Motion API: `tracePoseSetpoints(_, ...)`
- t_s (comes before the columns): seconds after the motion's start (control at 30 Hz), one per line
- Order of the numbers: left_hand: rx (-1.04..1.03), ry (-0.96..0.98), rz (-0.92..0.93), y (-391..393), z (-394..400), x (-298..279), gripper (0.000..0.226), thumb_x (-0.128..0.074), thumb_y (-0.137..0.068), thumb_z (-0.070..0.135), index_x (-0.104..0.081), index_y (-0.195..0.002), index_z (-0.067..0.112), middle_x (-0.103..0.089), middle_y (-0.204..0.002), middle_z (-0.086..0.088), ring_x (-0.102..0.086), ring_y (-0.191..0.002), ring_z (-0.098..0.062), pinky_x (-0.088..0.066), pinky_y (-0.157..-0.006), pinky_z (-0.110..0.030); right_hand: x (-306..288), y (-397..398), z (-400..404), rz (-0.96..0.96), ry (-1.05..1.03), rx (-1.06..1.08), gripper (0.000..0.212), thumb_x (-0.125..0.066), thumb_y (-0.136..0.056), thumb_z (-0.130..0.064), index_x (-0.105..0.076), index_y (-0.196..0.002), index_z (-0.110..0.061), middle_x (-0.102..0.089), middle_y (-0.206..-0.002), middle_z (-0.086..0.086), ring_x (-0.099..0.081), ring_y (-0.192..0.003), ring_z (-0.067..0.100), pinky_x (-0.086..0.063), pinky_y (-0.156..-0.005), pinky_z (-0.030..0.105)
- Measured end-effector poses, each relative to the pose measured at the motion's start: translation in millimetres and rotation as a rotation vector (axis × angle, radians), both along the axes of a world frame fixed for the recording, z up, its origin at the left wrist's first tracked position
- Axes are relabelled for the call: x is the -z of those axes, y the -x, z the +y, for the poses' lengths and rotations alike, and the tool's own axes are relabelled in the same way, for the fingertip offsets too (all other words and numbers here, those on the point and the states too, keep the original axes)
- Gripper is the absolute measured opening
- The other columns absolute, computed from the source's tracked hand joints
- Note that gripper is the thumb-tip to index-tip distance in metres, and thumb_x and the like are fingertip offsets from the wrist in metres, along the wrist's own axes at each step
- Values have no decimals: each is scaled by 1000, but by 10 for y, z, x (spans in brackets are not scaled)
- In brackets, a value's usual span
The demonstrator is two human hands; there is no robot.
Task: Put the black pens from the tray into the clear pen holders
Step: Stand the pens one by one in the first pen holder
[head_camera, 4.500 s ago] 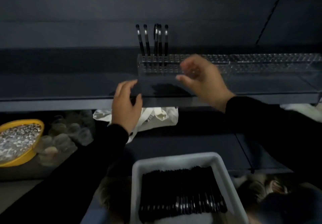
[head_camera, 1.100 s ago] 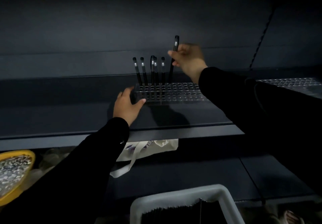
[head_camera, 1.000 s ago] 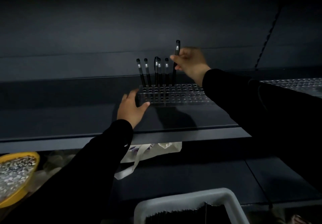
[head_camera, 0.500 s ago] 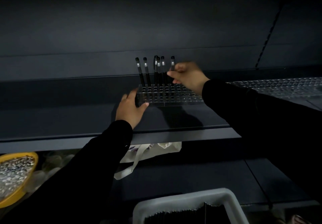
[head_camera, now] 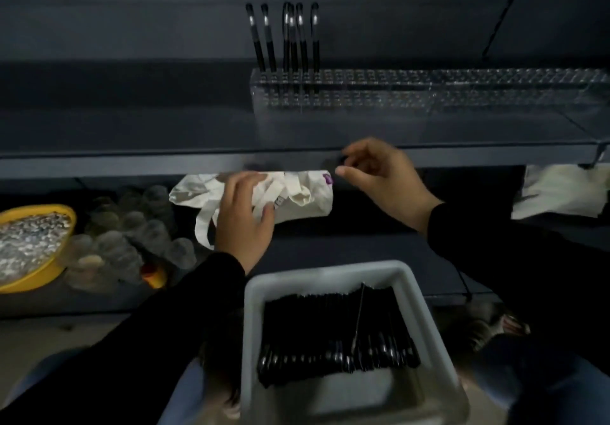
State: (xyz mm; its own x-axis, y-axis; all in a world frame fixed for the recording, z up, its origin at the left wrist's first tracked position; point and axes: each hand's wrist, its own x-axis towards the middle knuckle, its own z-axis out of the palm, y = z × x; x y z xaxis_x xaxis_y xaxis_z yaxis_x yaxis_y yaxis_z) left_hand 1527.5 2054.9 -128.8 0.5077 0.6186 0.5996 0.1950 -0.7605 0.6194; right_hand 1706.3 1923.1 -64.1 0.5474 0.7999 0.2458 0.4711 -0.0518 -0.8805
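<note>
A dark shelf point(head_camera: 132, 134) carries a long clear holder point(head_camera: 429, 89) with six pens point(head_camera: 290, 38) upright at its left end. Below, a grey tray point(head_camera: 425, 295) holds a packed row of black pens point(head_camera: 333, 329). Above the tray, the left hand point(head_camera: 246, 218) hovers with fingers relaxed, empty; the right hand point(head_camera: 379, 177) hangs loosely curled, holding nothing. A cloth bag point(head_camera: 297, 196) lies behind them.

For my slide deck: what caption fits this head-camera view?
Both hands empty between the pen tray and the clear holder with six pens standing.
</note>
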Motion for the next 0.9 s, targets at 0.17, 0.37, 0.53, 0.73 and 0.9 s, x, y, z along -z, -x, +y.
tracePoseSetpoints(0.17,-113,290,406,462,-394,845,49,-66,-79,6,-53,-126,3,-45,-130,-15,-47,-121,-30,-31,-101,-24,759,298,-319,41,83,-5,20,-74,-79,-7,-62,-95,-10,-58,-81,-1,-50,-66,5,-44,-64,14)
tracePoseSetpoints(0.37,-240,829,805,720,-650,1522,90,-66,-85,28,-6,-151,17,-20,-154,-12,-23,-140,-32,-27,-112,-41,1685,450,-697,-159,665,-201,19,-68,-84,-19,-60,-102,-19,-57,-96,-6,-56,-81,8,-47,-81,21)
tracePoseSetpoints(0.53,-270,890,710,800,-669,1657,76,-65,-78,20,-27,-144,24,-47,-137,-9,-47,-123,-33,-42,-101,-42,1929,533,-779,-321,1065,-463,26,-60,-85,-10,-61,-111,-8,-57,-118,7,-55,-109,23,-44,-90,28)
tracePoseSetpoints(0.73,-335,859,732,832,-731,1680,55,-61,-82,23,-37,-130,26,-57,-120,-9,-56,-107,-33,-48,-90,-44,2001,516,-717,-484,1117,-552,27,-54,-85,-2,-58,-111,-8,-50,-123,8,-54,-110,29,-42,-88,29)
tracePoseSetpoints(0.9,-349,831,771,832,-727,1718,50,-58,-84,19,-36,-129,25,-56,-117,-10,-56,-105,-33,-49,-89,-43,1991,530,-672,-512,1064,-601,24,-51,-89,-7,-63,-109,-11,-50,-121,7,-53,-108,27,-41,-89,30)
